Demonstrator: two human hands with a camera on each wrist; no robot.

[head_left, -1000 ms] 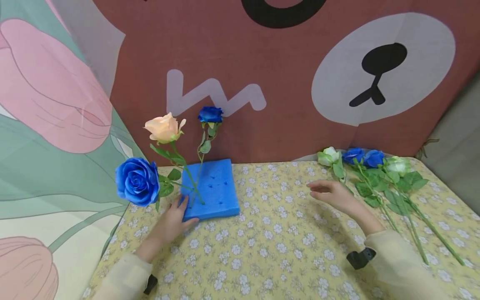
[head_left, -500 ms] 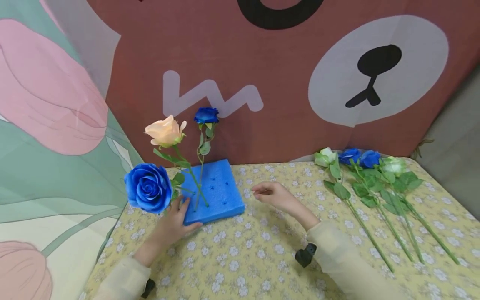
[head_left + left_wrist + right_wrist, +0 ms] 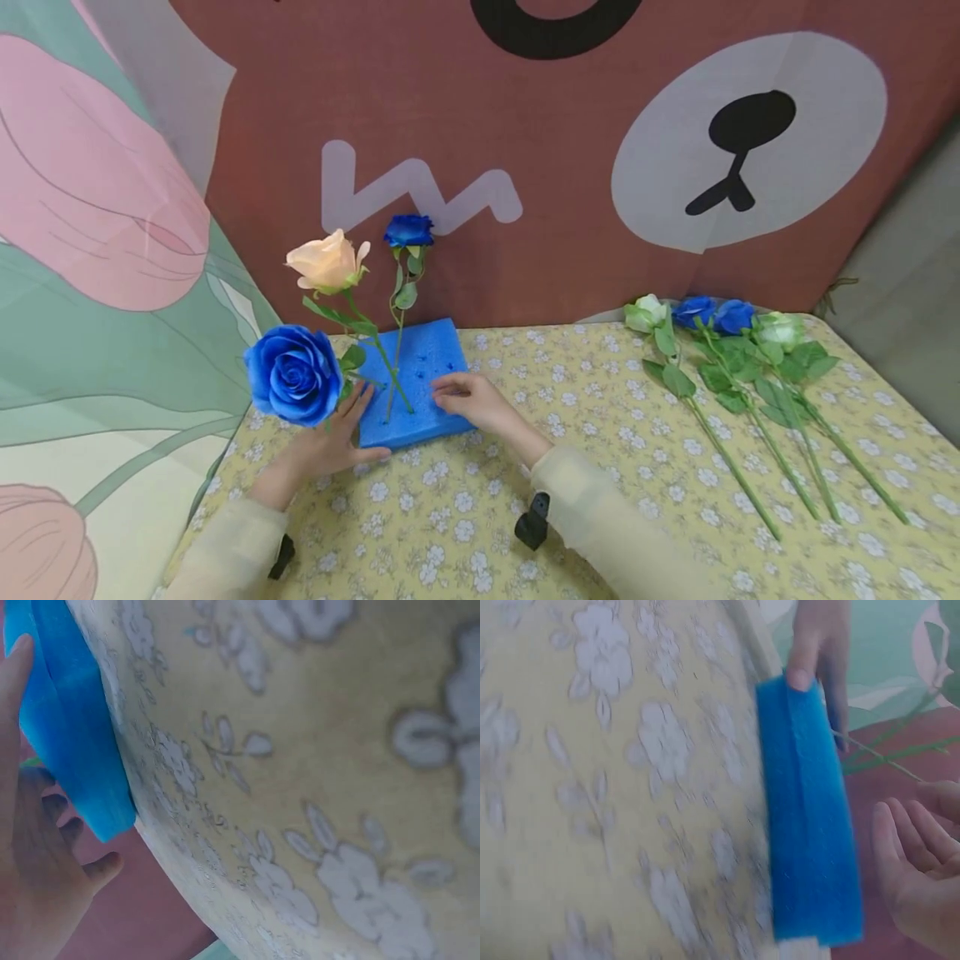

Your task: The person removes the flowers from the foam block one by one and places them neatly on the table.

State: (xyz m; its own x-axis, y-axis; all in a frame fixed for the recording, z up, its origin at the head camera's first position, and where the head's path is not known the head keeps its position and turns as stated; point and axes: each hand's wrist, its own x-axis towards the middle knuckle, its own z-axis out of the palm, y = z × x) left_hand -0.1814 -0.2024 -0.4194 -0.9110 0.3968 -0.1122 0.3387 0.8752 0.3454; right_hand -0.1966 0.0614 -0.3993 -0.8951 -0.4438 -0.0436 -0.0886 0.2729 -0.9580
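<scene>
In the head view a blue foam block [image 3: 442, 350] with several small holes lies on the left part of the table. Three artificial roses stand in it: a large blue rose [image 3: 292, 375] leaning left, a peach rose [image 3: 327, 262] and a smaller blue rose [image 3: 408, 231] behind. My left hand [image 3: 326, 446] grips the block's near left corner, thumb along the front side, fingers at the left side. Over the right part of the foam my right hand [image 3: 480, 408] hovers with bent fingers. The right wrist view shows those fingers [image 3: 889, 836] loosely curved, thumb apart, holding nothing.
On the right of the flowered tablecloth [image 3: 585, 500] several roses lie side by side: a white-green rose [image 3: 645, 314] at the left, two blue ones, and another white-green rose [image 3: 780, 330]. A printed cloth backdrop [image 3: 570, 150] rises behind the table.
My right hand has swung left from beside the lying roses to over the foam block. The block turned slightly under my left hand, and the large blue rose shifted right.
</scene>
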